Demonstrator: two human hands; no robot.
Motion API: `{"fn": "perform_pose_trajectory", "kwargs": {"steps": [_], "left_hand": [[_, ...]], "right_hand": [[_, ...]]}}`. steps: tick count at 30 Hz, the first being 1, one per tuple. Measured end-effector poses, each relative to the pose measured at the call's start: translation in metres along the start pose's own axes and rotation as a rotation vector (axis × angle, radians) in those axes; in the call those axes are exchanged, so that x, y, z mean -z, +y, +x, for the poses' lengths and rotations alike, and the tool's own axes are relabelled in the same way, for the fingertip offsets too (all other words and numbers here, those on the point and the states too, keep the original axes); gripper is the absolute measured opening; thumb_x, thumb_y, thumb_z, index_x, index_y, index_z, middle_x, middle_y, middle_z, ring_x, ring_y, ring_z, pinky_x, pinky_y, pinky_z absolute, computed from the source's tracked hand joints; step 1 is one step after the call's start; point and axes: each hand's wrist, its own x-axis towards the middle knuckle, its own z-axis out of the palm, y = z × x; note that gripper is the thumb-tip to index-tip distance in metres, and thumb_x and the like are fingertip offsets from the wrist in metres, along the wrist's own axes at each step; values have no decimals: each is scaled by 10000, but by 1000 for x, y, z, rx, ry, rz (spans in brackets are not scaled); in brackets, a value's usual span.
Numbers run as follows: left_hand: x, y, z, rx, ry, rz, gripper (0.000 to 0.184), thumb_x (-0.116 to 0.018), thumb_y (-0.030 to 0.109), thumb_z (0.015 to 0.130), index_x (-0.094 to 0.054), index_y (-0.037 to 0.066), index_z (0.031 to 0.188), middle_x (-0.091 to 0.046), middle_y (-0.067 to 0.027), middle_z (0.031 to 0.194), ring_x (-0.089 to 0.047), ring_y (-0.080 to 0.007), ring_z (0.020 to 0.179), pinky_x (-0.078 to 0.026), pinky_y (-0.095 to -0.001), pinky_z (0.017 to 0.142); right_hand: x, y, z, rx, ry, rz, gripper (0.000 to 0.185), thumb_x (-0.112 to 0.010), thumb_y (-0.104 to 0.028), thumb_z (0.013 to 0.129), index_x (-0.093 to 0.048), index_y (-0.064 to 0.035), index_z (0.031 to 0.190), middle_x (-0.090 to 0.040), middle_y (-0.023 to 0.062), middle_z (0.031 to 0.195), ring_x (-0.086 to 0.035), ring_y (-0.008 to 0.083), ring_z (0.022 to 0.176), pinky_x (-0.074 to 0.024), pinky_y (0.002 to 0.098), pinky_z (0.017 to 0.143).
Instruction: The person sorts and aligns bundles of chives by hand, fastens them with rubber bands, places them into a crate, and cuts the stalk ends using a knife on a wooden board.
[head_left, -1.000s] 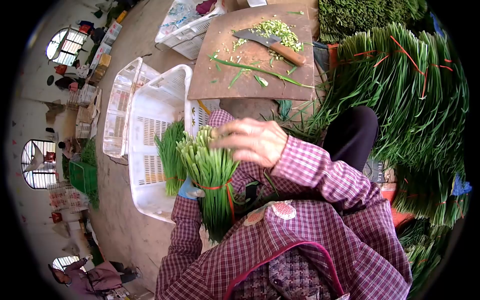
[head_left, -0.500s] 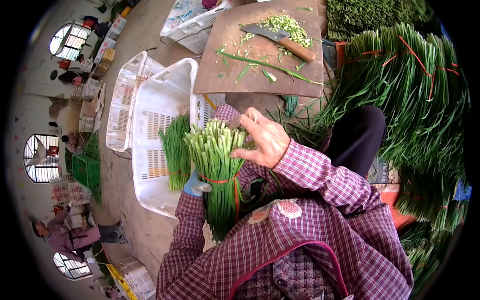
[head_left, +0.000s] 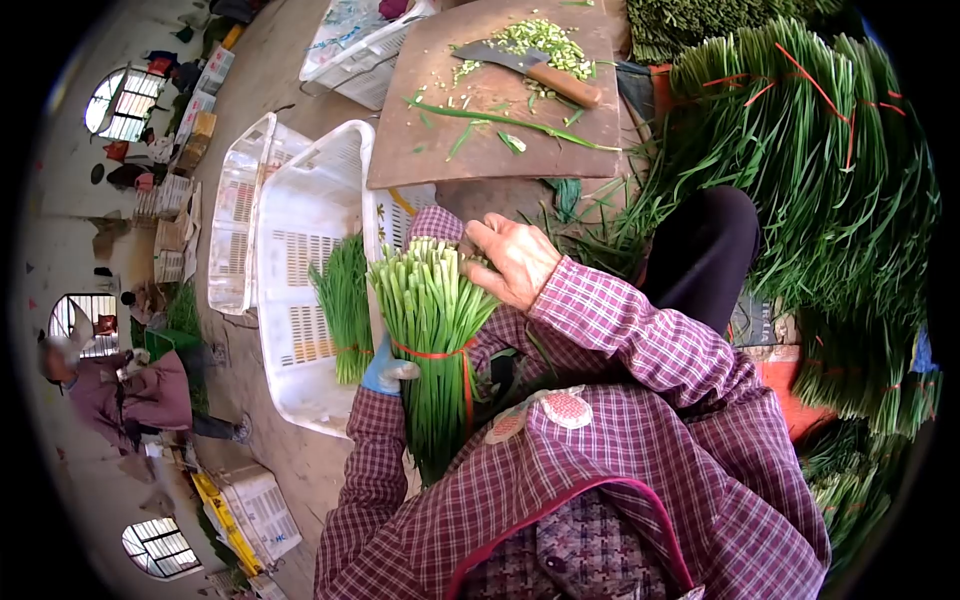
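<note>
A bundle of green stalks [head_left: 432, 310] stands upright in front of me, cut ends up, with a red band round it. My left hand [head_left: 388, 370], in a light blue glove, is wrapped round its left side at the band. Bare and bent at the fingers, my right hand [head_left: 512, 262] is at the upper right of the cut ends. Whether its fingertips pinch anything is too small to tell. Another banded green bundle [head_left: 342, 310] lies in the white crate [head_left: 290, 395] to the left.
A brown board [head_left: 400, 150] ahead bears a knife [head_left: 560, 82] and chopped bits. Heaped green stalks [head_left: 800, 180] fill the right side. A second white crate [head_left: 235, 220] stands further left. Another person [head_left: 130, 395] is at the far left.
My right hand has moved from a blurred sweep over the cut ends to their upper right side. My left hand keeps its grip. The other person has come closer on the left.
</note>
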Motion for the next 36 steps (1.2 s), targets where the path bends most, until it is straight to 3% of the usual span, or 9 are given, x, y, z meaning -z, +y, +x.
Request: {"fn": "perform_pose_trajectory", "kwargs": {"steps": [6,7,10,14,18,19,25,28,36], "left_hand": [[26,-27,-3,12,43,14,1098,-915,362,587,-318,-3,1433,-479,-148,1378,-547,-256,1190,-489,-398,982],[26,-27,0,-10,-70,-180,993,-837,138,638,-283,31,1456,-504,-163,1338,-584,-261,1091,-446,-296,703],[34,-29,5,-56,-267,-356,983,-796,-31,697,-220,71,1487,-489,-203,1343,-622,-250,993,-492,-226,521],[45,-32,6,-39,-200,-397,964,-800,40,727,-210,54,1490,-496,-189,1346,-597,-229,1075,-550,-285,742],[40,-25,1,-68,-77,-327,787,-845,203,714,-439,-9,1354,-577,-161,1253,-654,-240,990,-596,-336,762],[43,-30,6,-128,-204,-353,942,-788,97,738,-224,60,1491,-517,-170,1336,-583,-272,1137,-546,-378,888],[34,-14,8,27,-43,-462,811,-786,106,729,-353,20,1409,-568,-198,1253,-648,-293,1022,-587,-405,809],[16,-10,19,-76,-148,-528,811,-688,-48,761,-282,52,1455,-560,-181,1236,-657,-282,976,-600,-376,764],[-27,31,19,39,23,-368,829,-830,123,645,-423,17,1359,-615,-137,1186,-648,-265,1011,-576,-385,856]], "right_hand": [[51,-2,14,-343,101,-87,286,-544,-333,916,-563,-48,917,-624,206,686,-625,408,683,-497,488,639],[56,7,16,-339,119,-116,336,-549,-389,912,-574,-54,928,-621,204,673,-628,397,673,-500,486,637],[58,7,18,-292,153,-191,388,-585,-453,886,-600,-82,1001,-644,165,761,-646,343,698,-509,458,643],[51,-36,8,374,89,114,415,-616,-421,866,-575,-178,1200,-602,91,1091,-599,258,1046,-534,389,807],[61,19,7,-266,-184,-294,411,-523,-488,906,-615,-181,1163,-660,114,1003,-645,290,917,-537,405,785],[57,29,8,-299,-76,-308,393,-518,-463,916,-629,-155,1133,-669,122,957,-656,308,856,-538,412,761],[44,-20,10,360,156,-123,311,-583,-348,896,-604,-131,1117,-596,72,988,-589,251,936,-539,370,718],[51,-4,5,-138,173,-384,317,-599,-299,881,-589,-114,1139,-592,100,986,-594,279,940,-535,384,726],[24,-29,-5,520,128,-201,192,-657,-178,747,-641,-196,937,-589,-19,1059,-563,206,1004,-465,374,906]]}}
